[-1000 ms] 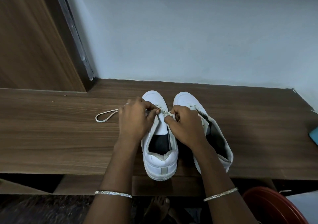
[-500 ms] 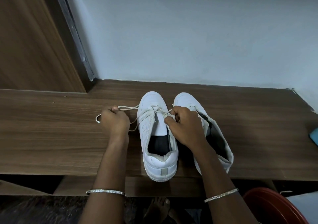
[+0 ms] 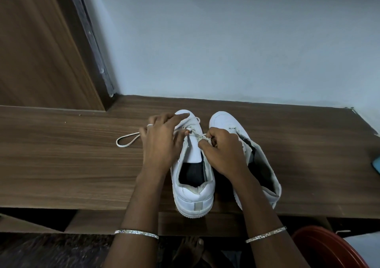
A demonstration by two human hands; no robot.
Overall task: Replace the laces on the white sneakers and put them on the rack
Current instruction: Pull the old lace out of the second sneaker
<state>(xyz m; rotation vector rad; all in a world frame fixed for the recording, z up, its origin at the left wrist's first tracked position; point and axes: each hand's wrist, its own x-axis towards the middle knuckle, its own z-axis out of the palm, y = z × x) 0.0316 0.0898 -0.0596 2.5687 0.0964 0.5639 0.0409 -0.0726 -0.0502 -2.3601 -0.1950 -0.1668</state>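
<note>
Wooden bench top [image 3: 61, 165] against a pale wall; brown door panel at upper left of frame. Red tub [image 3: 320, 249] at lower right.

Two white sneakers stand side by side at centre, toes to the wall, heels at the near edge. Work is on the sneaker being laced [image 3: 193, 195], left of the pair. The other sneaker [image 3: 224, 119] gapes open, tongue slack, mostly unlaced as far as shows.

Change: half a second back the left hand [image 3: 160, 144] was out left of the shoe, drawing the lace [image 3: 127, 141] taut. Now it is back over the toe. Index finger lies straight along the toe cap, thumb tip at the lace by the front eyelets, apparently pinching it. Slack has dropped into a loop on the wood, left of that hand.

Right hand [image 3: 224, 154]: fingers curled, pinching the lace at the right-hand eyelet row, just above the tongue.

Reading: one pull-through done, next eyelet being set up. Only the front rows carry lace, so it is early in the task. The second shoe and the rack remain to do.
</note>
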